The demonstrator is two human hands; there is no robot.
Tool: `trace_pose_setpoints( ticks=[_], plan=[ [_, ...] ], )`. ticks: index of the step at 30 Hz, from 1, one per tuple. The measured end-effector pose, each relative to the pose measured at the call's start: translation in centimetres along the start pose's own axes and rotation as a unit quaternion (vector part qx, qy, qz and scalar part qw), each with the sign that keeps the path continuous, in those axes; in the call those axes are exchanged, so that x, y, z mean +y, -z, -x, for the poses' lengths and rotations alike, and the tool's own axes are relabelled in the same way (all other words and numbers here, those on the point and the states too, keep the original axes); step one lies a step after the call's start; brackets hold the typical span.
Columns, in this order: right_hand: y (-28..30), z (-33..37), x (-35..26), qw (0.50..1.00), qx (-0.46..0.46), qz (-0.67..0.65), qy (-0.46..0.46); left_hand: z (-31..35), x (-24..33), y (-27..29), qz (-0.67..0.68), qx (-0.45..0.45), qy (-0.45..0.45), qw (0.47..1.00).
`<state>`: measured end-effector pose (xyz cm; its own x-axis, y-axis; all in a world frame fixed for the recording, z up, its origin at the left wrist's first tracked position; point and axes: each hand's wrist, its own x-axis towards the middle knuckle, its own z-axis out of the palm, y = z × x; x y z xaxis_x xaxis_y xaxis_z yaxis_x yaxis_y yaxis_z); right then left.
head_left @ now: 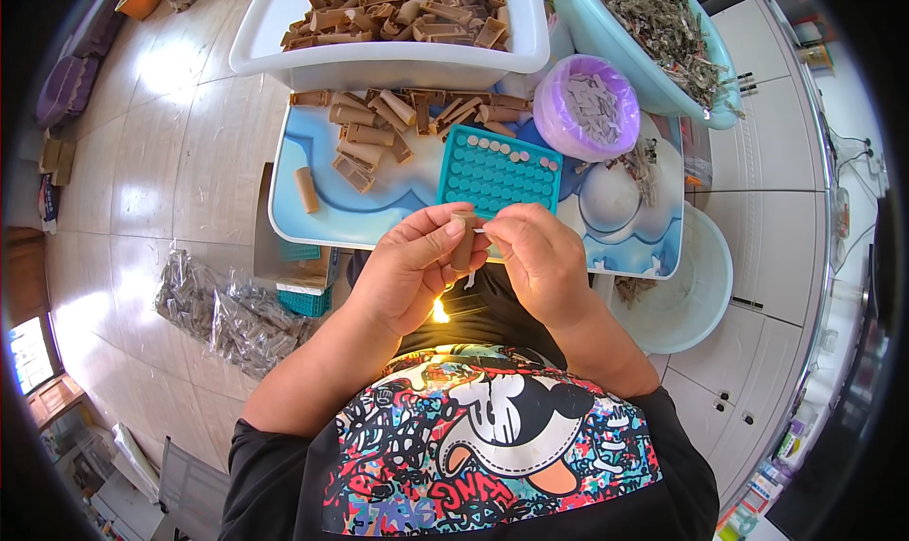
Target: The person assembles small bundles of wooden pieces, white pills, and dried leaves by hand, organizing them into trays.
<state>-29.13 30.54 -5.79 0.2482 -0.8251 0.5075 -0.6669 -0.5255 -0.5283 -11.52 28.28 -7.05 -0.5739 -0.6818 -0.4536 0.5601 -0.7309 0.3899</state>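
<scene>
My left hand [402, 262] is wrapped round a tan plastic casing [463, 243], held upright in front of my body. Close against its top, the fingertips of my right hand [540, 257] pinch a small white piece [479, 230], mostly hidden by the fingers. Just beyond both hands lies a teal tray [502, 183] of round wells, with several small pale discs [492, 146] in its far rows. A loose pile of tan casings [365, 134] lies to the left of the tray, and a single casing [306, 190] stands apart near the table's left side.
A white bin [388, 61] full of tan casings stands at the table's far side. Right of the tray is a purple-lined bucket [587, 143] of white strips. A light-blue tub [724, 106] holds shredded scraps; a pale basin [696, 300] and bagged pieces [251, 323] sit lower down.
</scene>
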Motion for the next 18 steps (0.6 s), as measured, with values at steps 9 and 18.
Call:
trace_pose_setpoints(
  ticks=[9,18],
  plan=[
    [0.4,0.0,-0.4,0.998,-0.016,0.047,0.025,0.2,-0.2,-0.2,-0.020,0.024,-0.011,0.999],
    [0.6,-0.4,-0.9,0.995,0.027,-0.071,-0.060,0.6,0.0,-1.1,-0.031,0.040,-0.021,0.998]
  ],
)
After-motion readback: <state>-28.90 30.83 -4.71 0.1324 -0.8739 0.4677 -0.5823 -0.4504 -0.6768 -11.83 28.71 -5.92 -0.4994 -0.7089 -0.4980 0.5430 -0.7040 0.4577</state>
